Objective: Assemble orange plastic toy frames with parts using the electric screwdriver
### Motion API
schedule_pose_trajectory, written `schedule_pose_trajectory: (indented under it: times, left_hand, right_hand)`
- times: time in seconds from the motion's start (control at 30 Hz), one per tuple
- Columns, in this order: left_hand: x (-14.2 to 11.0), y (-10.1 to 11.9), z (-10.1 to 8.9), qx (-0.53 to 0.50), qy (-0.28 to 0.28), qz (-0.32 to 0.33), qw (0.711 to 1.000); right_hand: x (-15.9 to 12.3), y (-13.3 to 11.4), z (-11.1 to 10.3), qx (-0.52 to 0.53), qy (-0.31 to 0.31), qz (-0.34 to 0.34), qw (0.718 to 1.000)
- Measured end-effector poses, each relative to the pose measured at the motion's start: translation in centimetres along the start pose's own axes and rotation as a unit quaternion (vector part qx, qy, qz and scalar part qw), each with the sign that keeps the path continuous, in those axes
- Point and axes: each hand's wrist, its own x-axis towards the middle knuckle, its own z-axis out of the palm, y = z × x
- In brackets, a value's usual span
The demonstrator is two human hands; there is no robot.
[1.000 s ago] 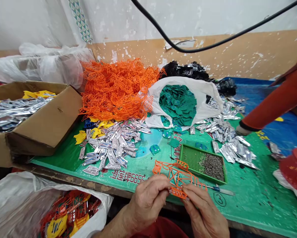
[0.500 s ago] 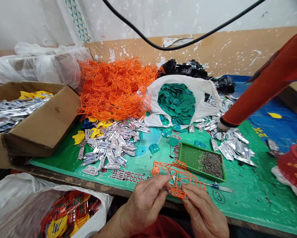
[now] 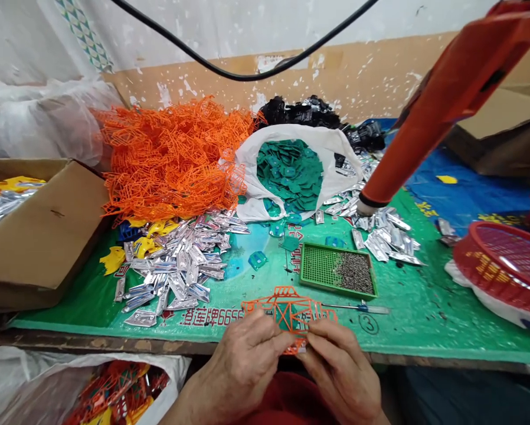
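so l hand [image 3: 238, 369] & r hand [image 3: 342, 375] both pinch an orange plastic frame [image 3: 287, 290], fingers closed on it, no open gap, frame held up just above the front edge of the green mat [image 3: 424, 319]. r hand is nearest a screwdriver [image 3: 362, 307] lying on the mat, w/ a green tray [image 3: 336, 254] of dark bits [image 3: 356, 273] just beyond. more orange frames [image 3: 172, 159] sit in a big heap further back, foil packets [image 3: 176, 265] beside it. co-worker's sleeve [image 3: 451, 100] has pushed further in, now over the foil at right; frame stays in both hands.
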Motion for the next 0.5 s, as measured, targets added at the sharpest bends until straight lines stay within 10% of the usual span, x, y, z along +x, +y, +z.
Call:
schedule_pose_trajectory:
  times: [0.5]
  left_hand:
    - [0.2,1.2,0.0,0.052,-0.002,0.035,0.998]
  right_hand:
    - [0.3,-0.2,-1.1,-0.018,-0.018,-0.01,1.0]
